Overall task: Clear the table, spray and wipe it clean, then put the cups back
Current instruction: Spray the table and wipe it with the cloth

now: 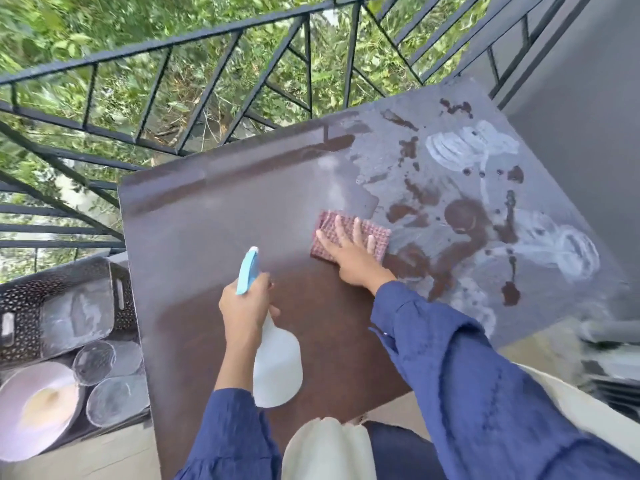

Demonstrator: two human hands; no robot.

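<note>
Dark brown rectangular table point(214, 216) smeared white on its right side, right hand point(349, 258) spread flat atop pink checked cloth point(349, 233) mid-table, left hand point(242, 306) wrapped round white plastic spray bottle point(273, 368) with blue nozzle, clear glass cups point(104, 379) off the table at left beside dark perforated basket point(20, 299)

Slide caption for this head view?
Left hand holds white spray bottle; right hand presses pink checked cloth on streaky brown table.

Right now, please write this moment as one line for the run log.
phase: wiping | left hand: holds spray bottle | right hand: flat on cloth | table: right part wet, smeared
</note>
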